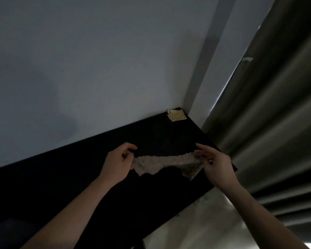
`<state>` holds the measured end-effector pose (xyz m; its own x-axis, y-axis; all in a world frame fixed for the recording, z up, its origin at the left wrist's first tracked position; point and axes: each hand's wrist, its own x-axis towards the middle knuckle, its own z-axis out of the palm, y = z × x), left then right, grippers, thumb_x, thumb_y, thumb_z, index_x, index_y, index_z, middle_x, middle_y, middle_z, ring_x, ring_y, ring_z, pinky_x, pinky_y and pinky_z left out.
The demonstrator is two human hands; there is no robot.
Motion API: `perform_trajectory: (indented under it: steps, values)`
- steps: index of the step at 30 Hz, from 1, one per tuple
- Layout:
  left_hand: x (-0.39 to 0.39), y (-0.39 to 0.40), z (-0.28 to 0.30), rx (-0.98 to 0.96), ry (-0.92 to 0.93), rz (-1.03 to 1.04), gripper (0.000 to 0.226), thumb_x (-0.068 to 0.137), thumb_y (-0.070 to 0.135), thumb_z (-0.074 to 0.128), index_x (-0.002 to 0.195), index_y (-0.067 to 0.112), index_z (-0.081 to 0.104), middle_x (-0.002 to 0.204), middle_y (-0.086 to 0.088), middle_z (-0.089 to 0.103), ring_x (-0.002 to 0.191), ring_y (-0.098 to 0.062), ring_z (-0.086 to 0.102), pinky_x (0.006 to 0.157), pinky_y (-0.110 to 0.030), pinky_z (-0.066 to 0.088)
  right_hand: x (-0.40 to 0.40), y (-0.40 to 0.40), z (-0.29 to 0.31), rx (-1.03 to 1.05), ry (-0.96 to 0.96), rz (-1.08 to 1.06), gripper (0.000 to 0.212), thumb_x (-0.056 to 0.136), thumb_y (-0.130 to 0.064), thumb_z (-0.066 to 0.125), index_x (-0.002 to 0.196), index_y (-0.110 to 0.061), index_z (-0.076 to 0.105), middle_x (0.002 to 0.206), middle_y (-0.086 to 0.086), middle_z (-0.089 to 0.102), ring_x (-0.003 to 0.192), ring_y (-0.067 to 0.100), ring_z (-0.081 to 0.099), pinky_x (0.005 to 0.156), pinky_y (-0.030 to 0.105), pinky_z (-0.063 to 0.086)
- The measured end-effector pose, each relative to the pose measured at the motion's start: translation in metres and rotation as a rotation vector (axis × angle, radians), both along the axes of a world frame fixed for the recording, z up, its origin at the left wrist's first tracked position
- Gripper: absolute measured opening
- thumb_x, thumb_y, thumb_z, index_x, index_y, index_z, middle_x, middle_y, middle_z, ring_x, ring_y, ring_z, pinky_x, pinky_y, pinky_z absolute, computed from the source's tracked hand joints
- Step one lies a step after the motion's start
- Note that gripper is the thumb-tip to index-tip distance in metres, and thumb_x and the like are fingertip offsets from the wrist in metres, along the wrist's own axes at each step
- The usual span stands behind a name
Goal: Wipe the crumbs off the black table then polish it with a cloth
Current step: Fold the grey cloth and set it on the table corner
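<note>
Wall (97, 69): pale, behind the surface. Curtain (276, 123): grey-green folds at right. Surface (79, 177): black, set into the corner. Cloth (162, 164): beige, textured (dim light), stretched between both hands just above the surface. Left hand (118, 162): pinched the cloth's left end. Right hand (215, 164): pinched its right end. Checked pad (176, 115): lay in the far corner.

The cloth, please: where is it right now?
In the head view, the cloth is stretched between the left hand and right hand, above the black table.
</note>
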<state>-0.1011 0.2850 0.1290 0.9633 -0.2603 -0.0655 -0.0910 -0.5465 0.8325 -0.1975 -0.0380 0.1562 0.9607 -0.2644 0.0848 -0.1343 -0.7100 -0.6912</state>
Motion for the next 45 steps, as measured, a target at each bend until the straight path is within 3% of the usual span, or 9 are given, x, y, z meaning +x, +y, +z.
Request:
perform_trajectory:
  steps: [5, 9, 14, 18, 26, 33, 40, 43, 45]
  values:
    - [0.026, -0.038, -0.018, 0.188, 0.063, -0.137, 0.022, 0.100, 0.033, 0.054, 0.113, 0.044, 0.068, 0.105, 0.025, 0.068, 0.095, 0.006, 0.064, 0.089, -0.021, 0.053, 0.038, -0.054, -0.026, -0.166, 0.149, 0.052, 0.032, 0.097, -0.006, 0.065, 0.118, -0.028, 0.077, 0.107, -0.016, 0.076, 0.104, 0.001, 0.069, 0.099, 0.027, 0.054]
    - [0.041, -0.069, -0.030, 0.209, 0.059, -0.117, 0.022, 0.094, 0.040, 0.063, 0.115, 0.045, 0.067, 0.100, 0.023, 0.069, 0.088, 0.008, 0.066, 0.083, -0.023, 0.058, 0.075, -0.094, -0.033, -0.179, 0.163, 0.097, 0.027, 0.097, -0.011, 0.066, 0.096, -0.037, 0.075, 0.090, -0.024, 0.071, 0.088, -0.004, 0.067, 0.076, 0.000, 0.043]
    - [0.068, -0.121, -0.021, 0.188, -0.178, 0.111, 0.012, 0.094, 0.039, 0.065, 0.103, 0.039, 0.074, 0.091, 0.026, 0.072, 0.084, 0.010, 0.067, 0.080, -0.017, 0.057, 0.133, -0.150, -0.034, -0.077, 0.006, 0.137, 0.034, 0.093, 0.000, 0.064, 0.092, -0.031, 0.075, 0.089, -0.019, 0.073, 0.087, -0.016, 0.065, 0.081, 0.006, 0.048]
    - [0.066, -0.165, -0.010, 0.197, -0.285, 0.256, 0.009, 0.094, 0.038, 0.067, 0.097, 0.036, 0.076, 0.084, 0.024, 0.072, 0.077, 0.007, 0.068, 0.072, -0.013, 0.055, 0.158, -0.199, -0.037, -0.011, -0.113, 0.163, 0.029, 0.098, -0.002, 0.062, 0.094, -0.026, 0.077, 0.095, -0.014, 0.076, 0.091, -0.002, 0.070, 0.085, 0.008, 0.050]
    - [0.034, -0.258, -0.063, 0.413, 0.079, 0.160, 0.018, 0.092, 0.047, 0.063, 0.077, 0.040, 0.069, 0.074, 0.022, 0.068, 0.069, 0.005, 0.064, 0.066, -0.022, 0.056, 0.164, -0.297, -0.117, -0.054, 0.192, 0.280, 0.028, 0.100, -0.010, 0.061, 0.099, -0.034, 0.076, 0.099, -0.014, 0.074, 0.091, 0.003, 0.068, 0.074, 0.024, 0.052]
    - [0.017, -0.314, -0.144, 0.524, 0.447, 0.007, 0.026, 0.088, 0.053, 0.060, 0.064, 0.047, 0.057, 0.083, 0.022, 0.066, 0.082, -0.001, 0.067, 0.075, -0.028, 0.057, 0.162, -0.341, -0.193, -0.094, 0.356, 0.289, 0.047, 0.088, -0.011, 0.068, 0.081, -0.057, 0.062, 0.085, -0.022, 0.072, 0.087, 0.010, 0.073, 0.080, 0.038, 0.058]
    - [0.073, -0.310, -0.152, 0.460, 0.534, 0.218, 0.023, 0.089, 0.054, 0.060, 0.081, 0.034, 0.070, 0.078, 0.014, 0.070, 0.070, 0.000, 0.067, 0.060, -0.026, 0.055, 0.223, -0.320, -0.189, -0.034, 0.414, 0.341, 0.029, 0.094, -0.013, 0.065, 0.102, -0.041, 0.066, 0.088, -0.023, 0.065, 0.085, 0.000, 0.065, 0.071, 0.017, 0.047]
    - [0.105, -0.306, -0.149, 0.399, 0.567, 0.343, 0.022, 0.089, 0.050, 0.062, 0.093, 0.032, 0.074, 0.086, 0.010, 0.073, 0.077, -0.006, 0.069, 0.068, -0.031, 0.060, 0.260, -0.308, -0.200, 0.047, 0.388, 0.277, 0.025, 0.095, -0.012, 0.066, 0.109, -0.032, 0.070, 0.097, -0.010, 0.072, 0.097, 0.014, 0.071, 0.088, 0.033, 0.056]
    - [0.120, -0.307, -0.151, 0.430, 0.579, 0.354, 0.042, 0.087, 0.049, 0.061, 0.126, 0.031, 0.066, 0.111, 0.004, 0.073, 0.099, -0.017, 0.070, 0.087, -0.034, 0.059, 0.279, -0.304, -0.211, 0.105, 0.443, 0.233, 0.029, 0.095, -0.016, 0.067, 0.123, -0.024, 0.069, 0.114, 0.001, 0.075, 0.110, 0.024, 0.071, 0.097, 0.041, 0.057]
